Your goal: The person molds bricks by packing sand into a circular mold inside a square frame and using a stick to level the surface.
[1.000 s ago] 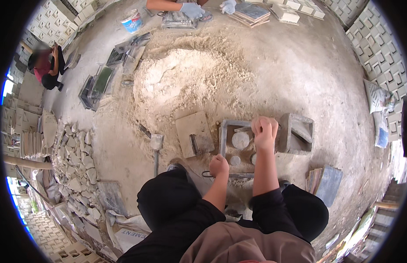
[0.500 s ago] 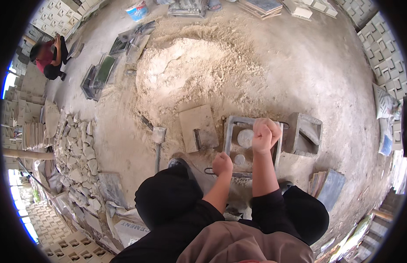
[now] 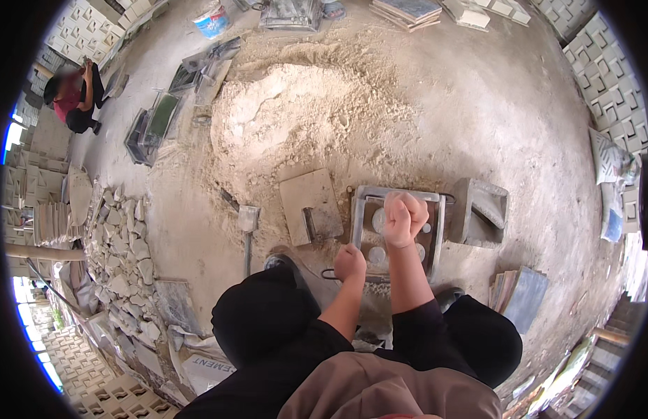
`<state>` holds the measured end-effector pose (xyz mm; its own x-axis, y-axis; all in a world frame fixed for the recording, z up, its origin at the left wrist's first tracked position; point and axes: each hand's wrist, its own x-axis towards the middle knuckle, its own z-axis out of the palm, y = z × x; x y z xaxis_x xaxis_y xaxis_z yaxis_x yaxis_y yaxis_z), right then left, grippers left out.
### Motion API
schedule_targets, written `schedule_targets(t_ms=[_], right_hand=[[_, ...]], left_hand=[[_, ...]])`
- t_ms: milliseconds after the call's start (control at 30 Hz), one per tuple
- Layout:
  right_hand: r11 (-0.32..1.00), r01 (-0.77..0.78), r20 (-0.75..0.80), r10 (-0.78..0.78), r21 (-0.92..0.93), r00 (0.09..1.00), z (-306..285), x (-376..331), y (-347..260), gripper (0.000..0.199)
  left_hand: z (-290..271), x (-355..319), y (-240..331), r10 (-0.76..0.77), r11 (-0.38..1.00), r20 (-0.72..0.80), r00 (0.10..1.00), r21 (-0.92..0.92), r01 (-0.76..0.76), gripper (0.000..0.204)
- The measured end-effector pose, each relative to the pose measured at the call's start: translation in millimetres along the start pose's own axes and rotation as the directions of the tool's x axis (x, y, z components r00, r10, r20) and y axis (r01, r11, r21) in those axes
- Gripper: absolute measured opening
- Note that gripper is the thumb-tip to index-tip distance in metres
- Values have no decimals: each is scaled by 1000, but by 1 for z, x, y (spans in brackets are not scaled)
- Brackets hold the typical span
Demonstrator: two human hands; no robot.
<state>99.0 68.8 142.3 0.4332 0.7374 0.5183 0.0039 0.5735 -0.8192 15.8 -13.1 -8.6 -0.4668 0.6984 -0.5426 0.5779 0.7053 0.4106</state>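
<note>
One powder heap (image 3: 275, 115) spreads beyond the right fingers (image 3: 407, 209), clenched above the grey rectangular frame (image 3: 439, 230). An open box (image 3: 462, 209) stands to their right. The left fingers (image 3: 349, 260) curl at the frame's left side; whether gripping, I cannot tell. Pale discs (image 3: 375, 257) show around the right fingers.

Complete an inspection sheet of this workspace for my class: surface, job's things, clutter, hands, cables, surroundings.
Surface: dusty floor with pale powder heap
Job's things: rectangular frame around pale discs; grey box to its right
Clutter: rubble at left; stacked boards at right
Hands: left hand curled at the frame's near-left edge; right hand fisted over the frame; grip unclear
Cables: nothing seen for certain
Surroundings: person far left; pale blocks stacked far right
</note>
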Motion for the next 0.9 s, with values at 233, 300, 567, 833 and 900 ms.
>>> schedule_targets(t_ms=[233, 300, 567, 833, 900], right_hand=[[986, 37, -64, -48, -164, 997, -5, -6, 12, 28], [996, -73, -48, 70, -50, 996, 5, 18, 0, 30], [987, -135, -93, 127, -90, 987, 9, 23, 14, 31], [990, -130, -54, 126, -62, 991, 4, 12, 10, 36], [991, -112, -77, 106, -74, 991, 3, 21, 6, 36]], left_hand=[[-1, -3, 2, 21, 999, -19, 1000, -42, -21, 40], [-7, -3, 7, -23, 999, 36, 999, -28, 24, 40], [-6, -2, 3, 0, 1000, -6, 1000, -7, 0, 38], [0, -3, -3, 20, 1000, 12, 1000, -15, -20, 38], [-1, 1, -3, 30, 999, 13, 999, -18, -30, 38]])
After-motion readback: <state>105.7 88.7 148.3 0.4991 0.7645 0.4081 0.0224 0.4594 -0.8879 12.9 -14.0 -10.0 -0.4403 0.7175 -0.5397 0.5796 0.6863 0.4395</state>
